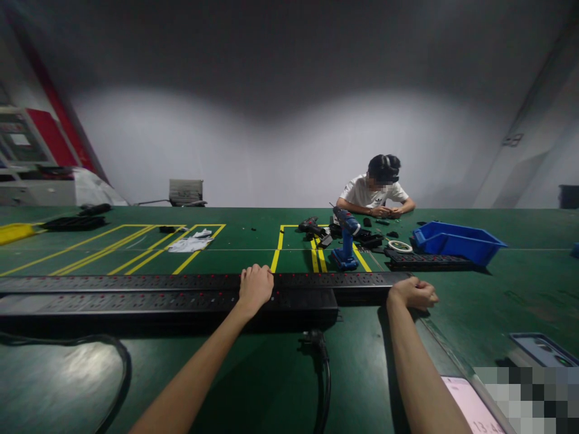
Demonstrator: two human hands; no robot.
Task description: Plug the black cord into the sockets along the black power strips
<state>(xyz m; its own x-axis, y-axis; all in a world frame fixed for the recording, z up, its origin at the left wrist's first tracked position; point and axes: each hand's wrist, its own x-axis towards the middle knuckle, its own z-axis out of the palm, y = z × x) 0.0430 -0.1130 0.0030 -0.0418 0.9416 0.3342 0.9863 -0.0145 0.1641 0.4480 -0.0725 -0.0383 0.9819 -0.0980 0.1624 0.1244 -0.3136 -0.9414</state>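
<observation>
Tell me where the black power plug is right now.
In the head view, the black power plug rests on the green table a little right of centre, on the near side of the nearer power strip, by its right end.

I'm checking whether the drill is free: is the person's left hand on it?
No, the left hand is on the black power strips, and the blue drill stands apart.

A pale grey wall (253, 144), softly lit low down and shadowed above, spans the background. Beyond a long green table (253, 244) with yellow lines (277, 252) stands a chair (186, 190); red-and-grey equipment (40, 135) fills the left.
</observation>
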